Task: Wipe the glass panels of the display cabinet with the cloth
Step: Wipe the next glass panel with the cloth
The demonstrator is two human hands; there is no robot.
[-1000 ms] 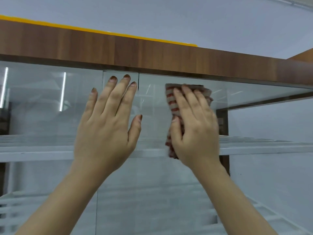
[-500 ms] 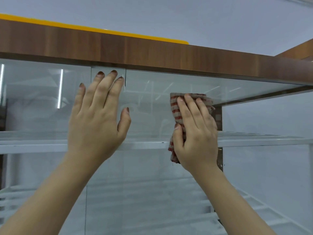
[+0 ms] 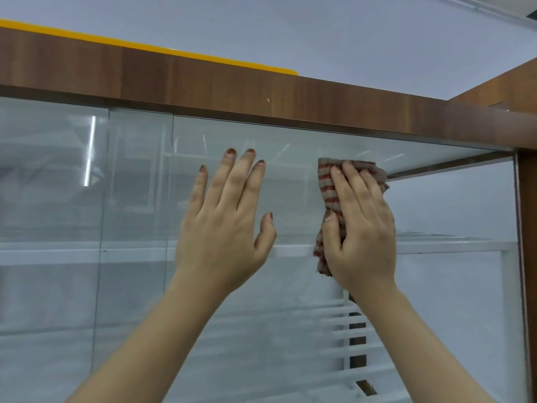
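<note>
The display cabinet's right glass panel (image 3: pixel 290 330) fills the middle of the view under a brown wooden top rail (image 3: pixel 203 85). My right hand (image 3: pixel 360 228) presses a grey and red striped cloth (image 3: pixel 327 184) flat against the upper part of this panel. Most of the cloth is hidden under the palm. My left hand (image 3: pixel 226 225) lies flat on the same glass just left of the cloth, fingers spread and pointing up, holding nothing. A second glass panel (image 3: pixel 52 184) overlaps at the left.
White slatted shelves (image 3: pixel 453 245) show through the glass. A wooden upright (image 3: pixel 529 257) frames the right edge. A yellow strip (image 3: pixel 162 50) lies on top of the cabinet. Pale wall rises above.
The view has shifted, so the panel's overlap now sits further left. Both hands have moved right along the glass, and the cloth hand sits lower below the top rail than a second ago.
</note>
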